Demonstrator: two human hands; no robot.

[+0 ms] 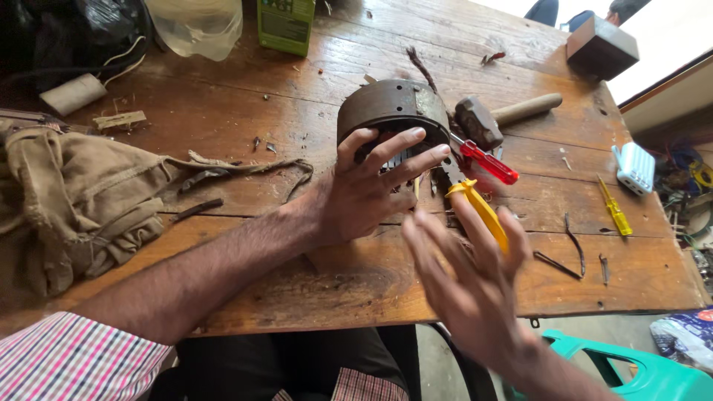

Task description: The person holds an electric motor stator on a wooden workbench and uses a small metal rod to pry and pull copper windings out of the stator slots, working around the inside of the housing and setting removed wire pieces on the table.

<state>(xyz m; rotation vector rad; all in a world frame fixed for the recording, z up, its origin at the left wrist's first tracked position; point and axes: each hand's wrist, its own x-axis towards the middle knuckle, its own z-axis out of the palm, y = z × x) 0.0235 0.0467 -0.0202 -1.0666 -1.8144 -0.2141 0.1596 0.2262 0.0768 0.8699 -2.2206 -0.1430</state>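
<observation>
Wooden table, worn planks, littered w/ wire scraps and bits of debris. Centre, a little toward the far edge: round dark metal motor housing, rusty drum on its side, open end toward the person, pale windings or slots just visible behind the fingers.

Left hand rests on the housing's open face, fingers spread wide across the rim, palm against it — bracing more than clamping; no closed grasp. Right hand is blurred, open, fingers loosely splayed, nearer the camera than the drum. A yellow-handled tool lies by the palm; cannot tell whether the hand grips it or only passes over it.

Judgement on handling: housing looks heavy, rigid, iron or steel; round side means it would roll if let go, so steady by the rim or flat face. Rusty surface prob. gives decent friction, edges may be sharp. Inner windings look the fragile part — keep fingertips off them.

Around it: red-handled screwdriver just right of the drum, tip toward it. Hammer w/ wooden handle just behind that, head touching or nearly touching the housing. Small yellow screwdriver well apart, right side. Tan cloth bag at left, strap trailing across the planks. Green box and clear plastic bottle at far edge. Teal plastic chair below the table at right
</observation>
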